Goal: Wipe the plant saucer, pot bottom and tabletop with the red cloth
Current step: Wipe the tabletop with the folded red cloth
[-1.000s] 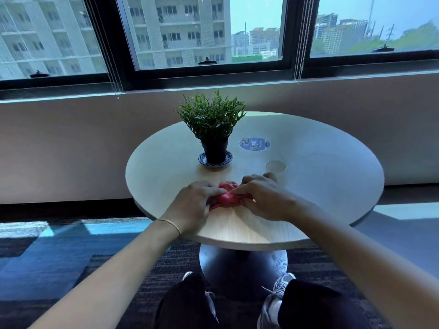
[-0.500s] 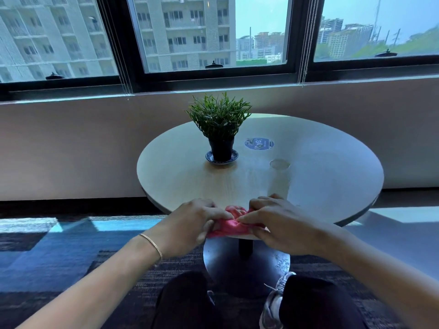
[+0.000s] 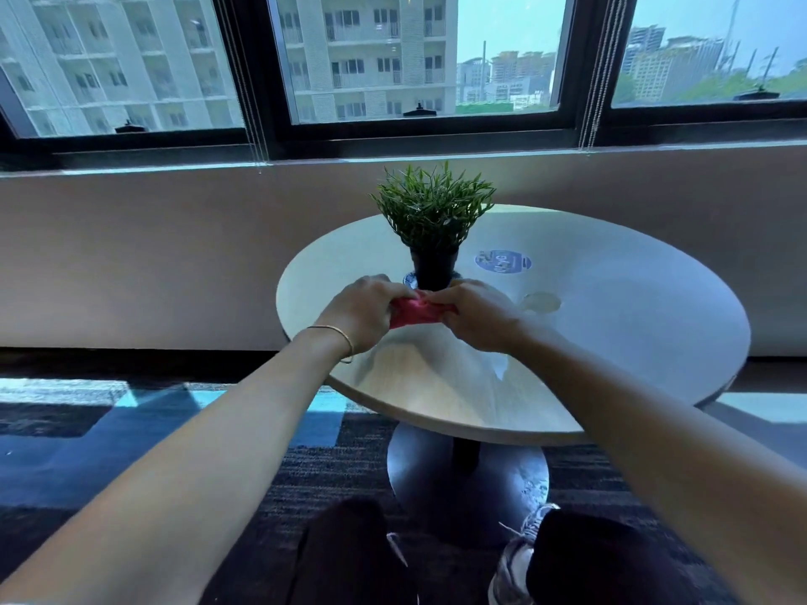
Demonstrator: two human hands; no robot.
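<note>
A bunched red cloth (image 3: 412, 313) is stretched between my two hands above the round pale tabletop (image 3: 611, 342). My left hand (image 3: 364, 310) grips its left end and my right hand (image 3: 478, 316) grips its right end. Just behind the cloth stands a green plant (image 3: 432, 207) in a black pot (image 3: 433, 266). The pot sits on a small blue-patterned saucer (image 3: 409, 279), mostly hidden behind my hands and the cloth.
A round blue sticker (image 3: 503, 261) and a faint circular mark (image 3: 541, 302) lie on the tabletop right of the pot. The table stands on a dark round base (image 3: 467, 482). A wall with windows runs behind it. My legs and shoes show at the bottom.
Both hands have carried the cloth from the near edge of the table up and forward, close to the pot. The view has shifted, so the table sits further right.
</note>
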